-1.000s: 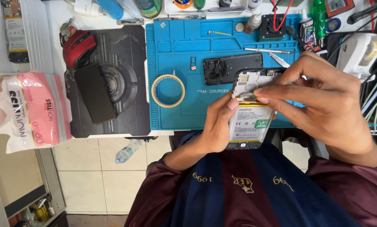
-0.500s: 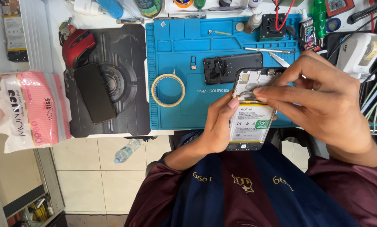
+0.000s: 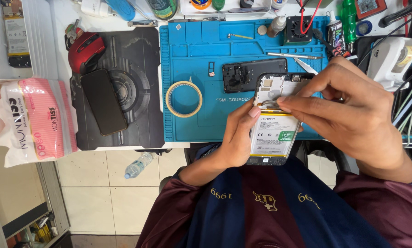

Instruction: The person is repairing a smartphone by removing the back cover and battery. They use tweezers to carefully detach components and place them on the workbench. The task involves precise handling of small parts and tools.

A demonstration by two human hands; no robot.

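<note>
My left hand (image 3: 236, 138) grips the opened phone (image 3: 275, 121); right hand (image 3: 348, 115) pinches at its board. Back cover (image 3: 249, 76) already off; battery still seated.

The blue work mat (image 3: 201, 119) looked like matt rubber. At its nine o'clock, a dark phone (image 3: 103, 102) showed glossy glass. The tissue pack (image 3: 36, 119) wore shiny plastic.

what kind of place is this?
Likely a phone repair bench: a blue repair mat with parts trays, an opened phone with its battery showing, held in the left hand, and tweezers and glue bottles nearby.
</note>
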